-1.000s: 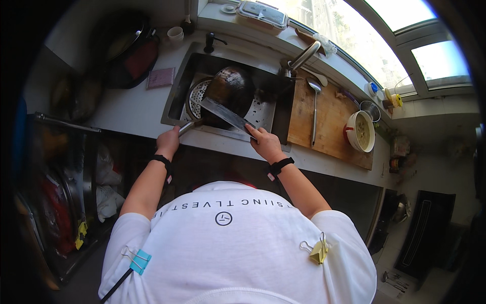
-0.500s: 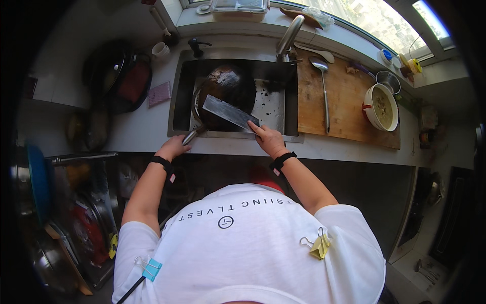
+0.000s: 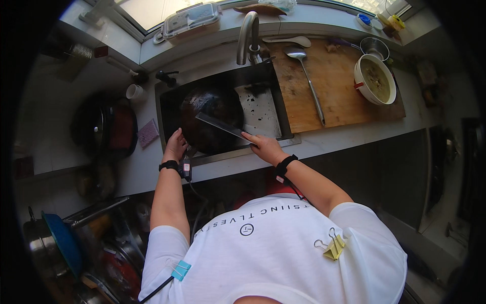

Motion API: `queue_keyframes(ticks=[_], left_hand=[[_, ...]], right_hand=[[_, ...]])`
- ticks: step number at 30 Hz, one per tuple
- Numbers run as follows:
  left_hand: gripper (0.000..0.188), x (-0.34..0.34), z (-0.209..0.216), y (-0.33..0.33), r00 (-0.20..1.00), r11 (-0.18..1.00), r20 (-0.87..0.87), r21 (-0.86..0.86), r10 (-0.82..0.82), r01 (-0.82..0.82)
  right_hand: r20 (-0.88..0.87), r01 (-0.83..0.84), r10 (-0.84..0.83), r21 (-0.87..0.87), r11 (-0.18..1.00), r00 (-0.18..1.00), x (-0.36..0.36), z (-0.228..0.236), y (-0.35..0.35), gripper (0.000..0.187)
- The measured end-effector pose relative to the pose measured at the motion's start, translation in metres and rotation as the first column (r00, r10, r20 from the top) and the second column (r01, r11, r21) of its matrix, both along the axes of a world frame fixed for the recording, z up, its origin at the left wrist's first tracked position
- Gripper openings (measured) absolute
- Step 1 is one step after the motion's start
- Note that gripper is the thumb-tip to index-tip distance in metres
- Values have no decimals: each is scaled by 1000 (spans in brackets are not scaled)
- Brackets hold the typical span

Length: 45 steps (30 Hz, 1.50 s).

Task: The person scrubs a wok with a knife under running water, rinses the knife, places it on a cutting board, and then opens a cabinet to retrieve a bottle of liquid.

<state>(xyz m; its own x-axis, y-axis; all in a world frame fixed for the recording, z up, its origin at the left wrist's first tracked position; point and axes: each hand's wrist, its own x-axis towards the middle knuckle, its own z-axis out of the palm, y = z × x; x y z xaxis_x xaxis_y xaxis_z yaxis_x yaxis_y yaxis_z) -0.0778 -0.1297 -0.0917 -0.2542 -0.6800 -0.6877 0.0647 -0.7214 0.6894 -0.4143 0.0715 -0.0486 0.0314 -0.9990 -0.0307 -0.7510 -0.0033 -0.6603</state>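
Note:
A dark, scorched wok (image 3: pixel 211 104) lies bottom up in the metal sink (image 3: pixel 278 133). My left hand (image 3: pixel 176 146) is closed at the wok's near-left edge, beside its handle, which is partly hidden there. In my right hand (image 3: pixel 267 149) is a cleaver (image 3: pixel 218 123), gripped at its handle with the index finger stretched towards the blade. The broad blade slants to the left across the wok's blackened bottom.
Dark flakes lie on the sink floor. A curved faucet (image 3: pixel 247 38) rises behind it. On the right, a wooden cutting board (image 3: pixel 291 83) bears a metal spatula (image 3: pixel 310 86) and a white pot (image 3: pixel 375 80) of pale food. A black cooker (image 3: pixel 101 126) stands left, near a pink sponge (image 3: pixel 148 134).
My left hand has shifted from the handle's end up to the wok's left edge. My view has turned, and the cleaver blade now shows narrower over the wok.

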Motion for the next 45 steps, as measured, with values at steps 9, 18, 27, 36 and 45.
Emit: queue_keyframes(ticks=[9,18,27,36,45], left_hand=[[61,-54,32,-16,990,993,116,-74,-82,91],[45,-99,49,-29,967,956,-112,-214,-229,202],[34,-130,41,-27,987,938,49,-306,-154,162],[42,-102,46,-4,922,796,385,-547,-34,258],[47,-87,35,2,909,757,410,-615,68,221]], right_hand=[[12,74,-73,-38,997,997,-12,8,-25,57],[-42,74,-75,-28,997,996,-47,23,-29,58],[-36,87,-88,-22,996,995,-69,40,-21,57],[34,17,-16,-35,999,999,-73,56,-31,52],[5,127,-133,259,957,991,-77,55,-52,52]])
